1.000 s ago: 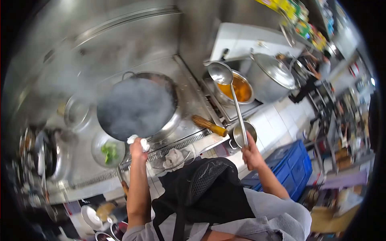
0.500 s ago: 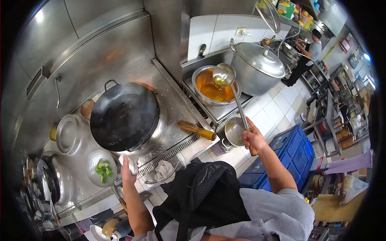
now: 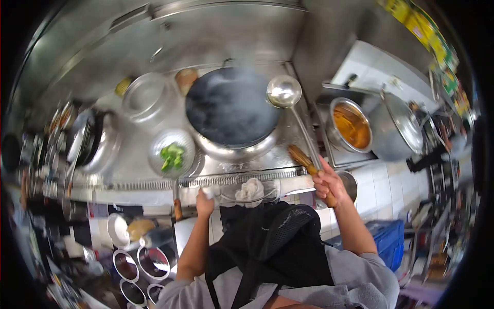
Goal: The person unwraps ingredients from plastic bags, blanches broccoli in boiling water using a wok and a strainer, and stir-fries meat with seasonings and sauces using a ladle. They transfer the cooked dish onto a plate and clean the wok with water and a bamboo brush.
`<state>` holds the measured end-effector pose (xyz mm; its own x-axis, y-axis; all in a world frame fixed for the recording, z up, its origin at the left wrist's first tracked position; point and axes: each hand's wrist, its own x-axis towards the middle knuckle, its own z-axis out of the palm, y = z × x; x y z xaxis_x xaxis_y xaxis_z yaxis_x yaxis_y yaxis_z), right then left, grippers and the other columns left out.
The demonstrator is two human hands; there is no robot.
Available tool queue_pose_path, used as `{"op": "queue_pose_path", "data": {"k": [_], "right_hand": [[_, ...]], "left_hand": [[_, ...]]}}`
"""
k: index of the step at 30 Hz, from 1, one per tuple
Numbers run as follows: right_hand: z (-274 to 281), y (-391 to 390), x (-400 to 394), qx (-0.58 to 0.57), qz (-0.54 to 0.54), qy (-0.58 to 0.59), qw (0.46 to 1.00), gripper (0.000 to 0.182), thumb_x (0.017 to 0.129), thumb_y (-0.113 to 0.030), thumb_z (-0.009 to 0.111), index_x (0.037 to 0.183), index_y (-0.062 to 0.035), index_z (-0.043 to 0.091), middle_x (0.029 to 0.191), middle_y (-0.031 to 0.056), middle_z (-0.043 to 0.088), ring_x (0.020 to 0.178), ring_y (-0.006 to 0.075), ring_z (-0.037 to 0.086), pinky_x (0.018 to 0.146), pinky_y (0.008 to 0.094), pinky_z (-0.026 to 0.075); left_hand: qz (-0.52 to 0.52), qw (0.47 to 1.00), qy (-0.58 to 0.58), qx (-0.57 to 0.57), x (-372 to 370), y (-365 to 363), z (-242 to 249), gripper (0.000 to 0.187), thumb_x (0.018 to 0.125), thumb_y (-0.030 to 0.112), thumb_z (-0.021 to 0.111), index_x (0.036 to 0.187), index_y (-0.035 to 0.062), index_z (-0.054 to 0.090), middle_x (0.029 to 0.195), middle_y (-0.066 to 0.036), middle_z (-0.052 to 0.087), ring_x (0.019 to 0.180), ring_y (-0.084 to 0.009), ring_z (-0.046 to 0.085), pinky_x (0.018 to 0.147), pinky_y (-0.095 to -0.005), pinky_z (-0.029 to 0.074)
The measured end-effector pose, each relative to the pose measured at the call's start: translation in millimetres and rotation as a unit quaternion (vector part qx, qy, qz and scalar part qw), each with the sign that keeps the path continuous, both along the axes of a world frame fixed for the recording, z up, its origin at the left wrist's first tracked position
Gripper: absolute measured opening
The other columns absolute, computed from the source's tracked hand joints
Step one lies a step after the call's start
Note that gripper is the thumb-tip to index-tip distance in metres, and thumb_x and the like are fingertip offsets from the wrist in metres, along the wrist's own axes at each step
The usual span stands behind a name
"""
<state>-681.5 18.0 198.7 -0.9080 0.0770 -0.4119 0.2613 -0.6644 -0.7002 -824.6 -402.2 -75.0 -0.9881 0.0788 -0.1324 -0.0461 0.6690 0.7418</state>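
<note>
My right hand (image 3: 329,185) is closed around the wooden end of a long metal ladle (image 3: 284,91). The ladle's bowl hangs by the right rim of a black wok (image 3: 231,110), which sits on the burner with smoke or steam rising from it. My left hand (image 3: 205,202) is closed on a small white cloth (image 3: 208,192) at the stove's front edge, below the wok. Left of the wok, a perforated strainer (image 3: 155,153) holds green vegetable pieces (image 3: 172,156). A bamboo brush (image 3: 302,158) lies just left of my right hand, partly behind the ladle handle.
On the right stand a metal bowl of orange-brown oil (image 3: 352,125) and a large lidded pot (image 3: 386,131). A crumpled white cloth (image 3: 249,190) lies at the front edge. A metal basin (image 3: 144,96) is at the back left. A blue crate (image 3: 382,243) stands at the lower right.
The view has turned left. My right hand has carried the ladle from above the oil bowl to the wok's right rim. More smoke or steam rises from the wok. My left hand keeps the white cloth.
</note>
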Motion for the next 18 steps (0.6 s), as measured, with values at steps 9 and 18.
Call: {"op": "queue_pose_path", "data": {"k": [9,18], "right_hand": [[-21.0,0.7,13.2,-0.171,-0.080,0.069,0.980,0.057,0.097,-0.008,0.050,0.150,-0.0241,0.034,0.079,0.0026,0.040,0.046,0.0044,0.036,0.034,0.0181,0.029],[35.0,146.1,110.3,0.717,0.003,-0.087,0.692,0.082,0.083,0.006,0.042,0.157,-0.0211,0.017,0.066,0.0019,0.049,0.040,0.0099,0.043,0.034,0.0272,0.038]], "left_hand": [[-0.030,0.998,-0.046,-0.024,14.8,11.6,55.7,0.049,0.072,0.012,0.076,0.115,0.0066,0.053,0.105,-0.021,0.067,0.097,-0.0453,0.062,0.085,-0.0531,0.048],[0.032,0.997,-0.045,-0.046,14.4,24.2,28.4,0.065,0.068,0.013,0.078,0.125,0.0051,0.047,0.122,-0.027,0.055,0.116,-0.0455,0.053,0.092,-0.0477,0.047]]}}
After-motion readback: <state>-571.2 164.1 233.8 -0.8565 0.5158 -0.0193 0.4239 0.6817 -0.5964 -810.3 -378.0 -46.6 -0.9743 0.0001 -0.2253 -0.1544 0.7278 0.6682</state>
